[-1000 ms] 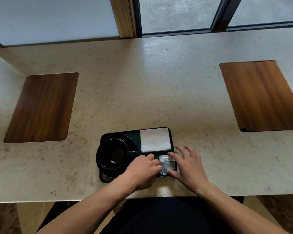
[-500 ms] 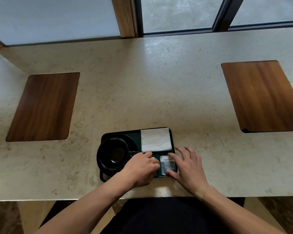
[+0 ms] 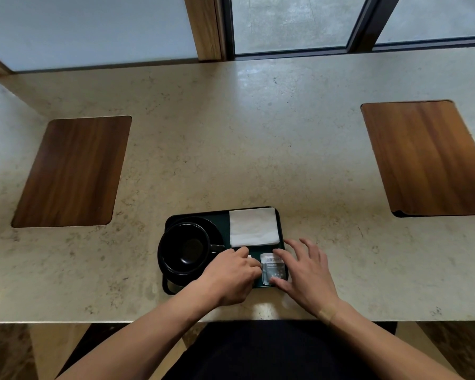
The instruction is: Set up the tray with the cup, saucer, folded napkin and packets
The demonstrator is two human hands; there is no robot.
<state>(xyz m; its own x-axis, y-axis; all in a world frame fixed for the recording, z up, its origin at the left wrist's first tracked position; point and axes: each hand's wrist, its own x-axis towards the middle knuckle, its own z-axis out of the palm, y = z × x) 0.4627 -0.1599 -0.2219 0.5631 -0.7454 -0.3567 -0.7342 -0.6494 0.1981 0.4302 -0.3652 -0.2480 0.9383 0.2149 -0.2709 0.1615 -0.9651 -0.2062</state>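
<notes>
A dark green tray (image 3: pixel 224 216) lies near the table's front edge. On its left stands a black cup (image 3: pixel 183 248) on a black saucer (image 3: pixel 215 229). A white folded napkin (image 3: pixel 253 226) lies flat in the tray's far right corner. A grey packet (image 3: pixel 272 268) lies in the near right corner. My left hand (image 3: pixel 229 278) rests curled over the tray's near middle, fingertips at the packet's left edge, with a bit of white showing under them. My right hand (image 3: pixel 307 272) is spread, index and thumb touching the packet's right side.
The beige stone table (image 3: pixel 231 138) has a wooden inset (image 3: pixel 72 171) at the left and another wooden inset (image 3: pixel 428 157) at the right. Windows run along the far edge. The front edge is just below my wrists.
Both hands have stayed at the packet with only slight finger shifts. The camera view has drifted a little; the tray's contents have not moved.
</notes>
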